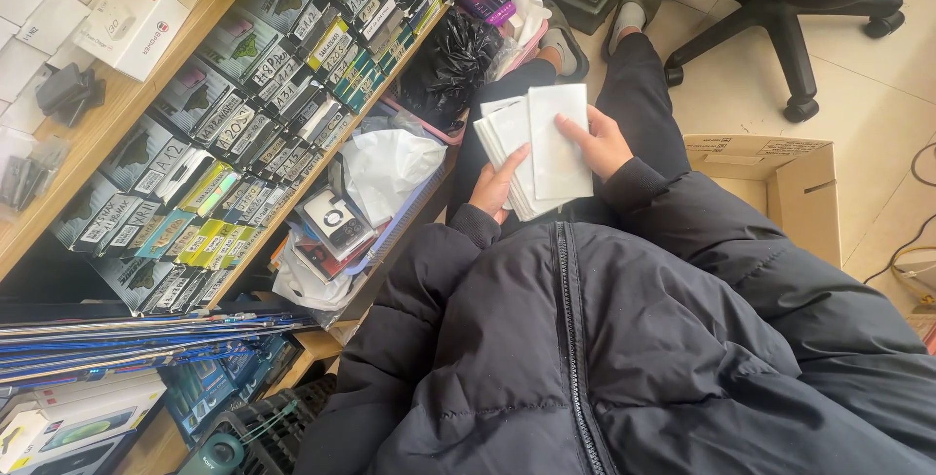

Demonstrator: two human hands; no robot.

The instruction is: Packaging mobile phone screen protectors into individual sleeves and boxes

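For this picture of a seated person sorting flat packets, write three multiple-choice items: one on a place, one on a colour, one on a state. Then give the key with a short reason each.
1. Where is the cardboard box?
A. on the wooden shelf
B. on the floor to the person's right
C. on the person's lap

2. What colour are the flat packets?
A. white
B. red
C. black

3. How is the stack held?
A. lying loose on the floor
C. by one hand only
B. by both hands

Key: 1 B, it stands open on the tiles beside the right sleeve. 2 A, all visible faces are white. 3 B, the left hand supports the stack and the right hand grips the top packet.
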